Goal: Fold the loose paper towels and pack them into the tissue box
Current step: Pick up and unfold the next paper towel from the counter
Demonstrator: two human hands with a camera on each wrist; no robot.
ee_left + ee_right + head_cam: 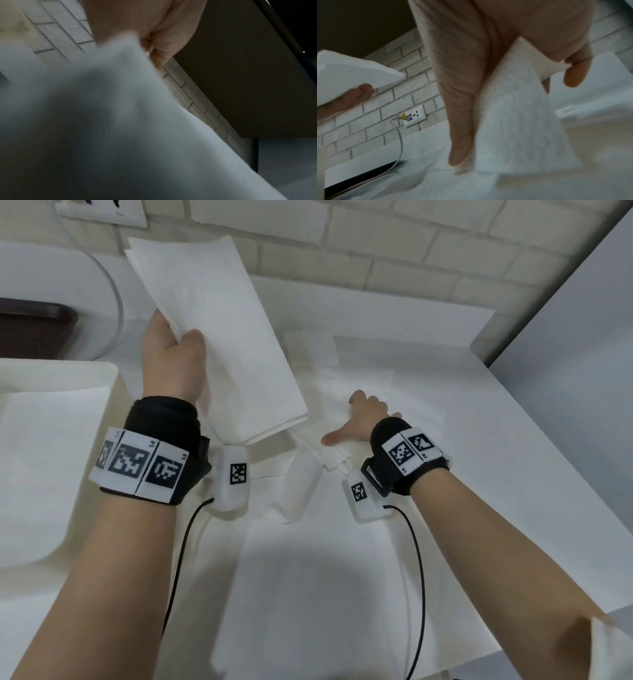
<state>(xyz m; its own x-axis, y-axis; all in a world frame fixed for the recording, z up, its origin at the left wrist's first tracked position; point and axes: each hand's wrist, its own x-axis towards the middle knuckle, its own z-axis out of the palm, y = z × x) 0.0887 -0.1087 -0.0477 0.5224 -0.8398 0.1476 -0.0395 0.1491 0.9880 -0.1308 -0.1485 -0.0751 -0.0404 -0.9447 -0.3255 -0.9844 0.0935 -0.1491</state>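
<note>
My left hand (178, 340) grips a folded stack of white paper towels (219, 337) by its left edge and holds it above the table, tilted toward the wall. In the left wrist view that hand (154, 44) curls over the blurred white stack (120, 121). My right hand (359, 419) lies on loose paper towels (359, 378) spread over the table. The right wrist view shows my right hand (516, 120) pinching one loose towel (539, 142) between its curled fingers and palm, thumb stretched out. An open cream-white box (114, 378) at the left holds a flat white sheet.
A brick wall (376, 251) with a socket plate (414, 116) and a plugged-in cable (400, 142) runs along the table's back. A rounded white object with a dark opening (34, 326) sits far left. More folded and loose towels (301, 484) lie between my wrists.
</note>
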